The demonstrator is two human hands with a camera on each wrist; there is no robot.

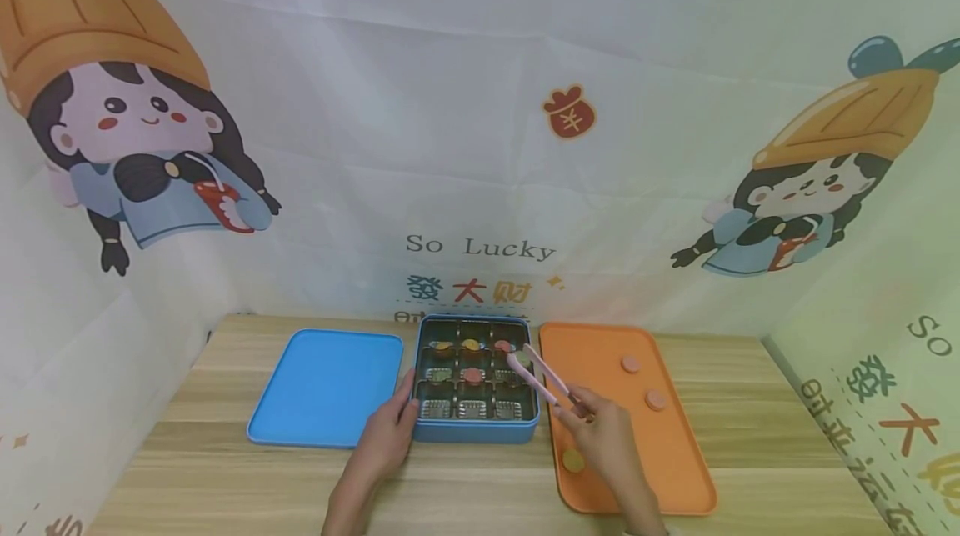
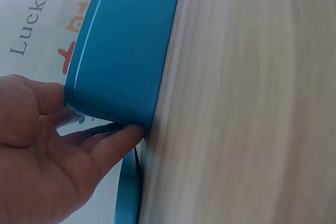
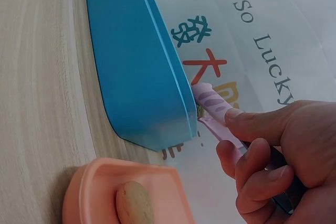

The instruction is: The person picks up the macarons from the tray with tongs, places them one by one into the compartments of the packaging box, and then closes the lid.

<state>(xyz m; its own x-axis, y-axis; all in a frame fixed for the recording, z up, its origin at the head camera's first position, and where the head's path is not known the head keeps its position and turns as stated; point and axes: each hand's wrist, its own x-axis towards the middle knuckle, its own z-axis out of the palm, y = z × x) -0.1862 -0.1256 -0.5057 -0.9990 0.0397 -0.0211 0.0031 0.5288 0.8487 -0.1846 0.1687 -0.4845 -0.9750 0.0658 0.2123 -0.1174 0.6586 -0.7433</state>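
Note:
A blue box point(image 1: 476, 433) with a black divided insert stands at the middle of the table. Several round cookies, such as a pink cookie point(image 1: 472, 375) and a yellow cookie point(image 1: 471, 345), lie in its far and middle compartments. My left hand point(image 1: 390, 433) holds the box at its near left corner, thumb by the rim and fingers along the side. In my right hand point(image 1: 606, 436) are pink-tipped tongs point(image 3: 215, 103), gripped by their dark handle. A green cookie point(image 1: 522, 359) sits between the tong tips, over the box's right rim.
On the right, an orange tray point(image 1: 615, 469) carries two pink cookies point(image 1: 631, 364) and a yellowish cookie point(image 1: 573, 460). A blue lid-like tray point(image 1: 326, 390) lies left of the box. Behind the wooden table point(image 1: 450, 494) hangs a printed cloth point(image 1: 420, 119).

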